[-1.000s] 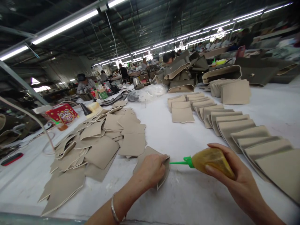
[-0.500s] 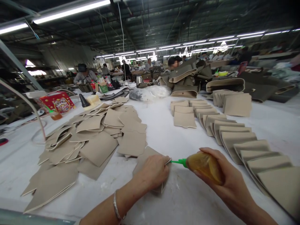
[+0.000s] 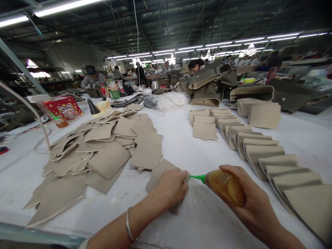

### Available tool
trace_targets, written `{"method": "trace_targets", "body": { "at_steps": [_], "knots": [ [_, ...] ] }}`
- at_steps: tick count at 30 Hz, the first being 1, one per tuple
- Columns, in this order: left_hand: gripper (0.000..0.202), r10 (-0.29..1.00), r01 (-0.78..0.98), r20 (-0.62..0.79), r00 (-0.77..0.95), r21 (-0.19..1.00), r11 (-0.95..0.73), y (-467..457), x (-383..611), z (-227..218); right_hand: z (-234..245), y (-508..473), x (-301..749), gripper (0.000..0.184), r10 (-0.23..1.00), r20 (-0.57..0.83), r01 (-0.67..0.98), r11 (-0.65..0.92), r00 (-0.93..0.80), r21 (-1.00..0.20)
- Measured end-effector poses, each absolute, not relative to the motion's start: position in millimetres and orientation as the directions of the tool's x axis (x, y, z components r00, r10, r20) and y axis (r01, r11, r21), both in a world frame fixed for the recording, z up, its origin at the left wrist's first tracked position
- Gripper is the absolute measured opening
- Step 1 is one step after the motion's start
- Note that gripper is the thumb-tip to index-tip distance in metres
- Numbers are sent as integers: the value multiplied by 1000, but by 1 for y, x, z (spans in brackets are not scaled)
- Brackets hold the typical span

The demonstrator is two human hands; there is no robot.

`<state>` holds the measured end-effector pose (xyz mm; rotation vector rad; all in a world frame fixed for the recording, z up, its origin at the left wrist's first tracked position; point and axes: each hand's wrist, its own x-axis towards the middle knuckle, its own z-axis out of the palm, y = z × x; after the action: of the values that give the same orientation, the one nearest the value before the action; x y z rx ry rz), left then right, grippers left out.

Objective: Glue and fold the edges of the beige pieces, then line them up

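Observation:
My left hand (image 3: 171, 186), with a silver bangle on its wrist, is closed on the edge of a beige leather-like panel (image 3: 162, 173) that lies on the white table. Its fingers pinch the panel's right corner. In my right hand (image 3: 249, 188) is a squeeze bottle (image 3: 225, 186) of amber liquid with a green nozzle, held on its side. The nozzle's tip points left and meets or nearly meets the panel's edge at my left fingertips. Part of the panel is hidden under my left hand.
To the left spreads a loose pile of beige panels (image 3: 106, 155). On the right runs a curved row of overlapping folded panels (image 3: 264, 152). Dark bags (image 3: 207, 79), a clear plastic bag (image 3: 167, 100), a red box (image 3: 63, 108) and another glue-like bottle (image 3: 61, 122) stand farther back. Several people work beyond.
Both hands, the panel and the bottle stay almost in place. The nozzle tip has shifted very slightly up along the panel's edge, and the camera view has moved a little.

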<state>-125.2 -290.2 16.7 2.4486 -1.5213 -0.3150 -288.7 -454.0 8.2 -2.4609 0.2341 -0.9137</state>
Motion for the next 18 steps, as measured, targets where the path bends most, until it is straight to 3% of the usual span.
{"method": "trace_targets", "body": {
  "at_steps": [18],
  "knots": [
    [36, -901, -845, -77, 427, 321, -427, -287, -126, 18, 1, -463, -291, 42, -527, 437, -65, -689, 729, -722]
  ]
}}
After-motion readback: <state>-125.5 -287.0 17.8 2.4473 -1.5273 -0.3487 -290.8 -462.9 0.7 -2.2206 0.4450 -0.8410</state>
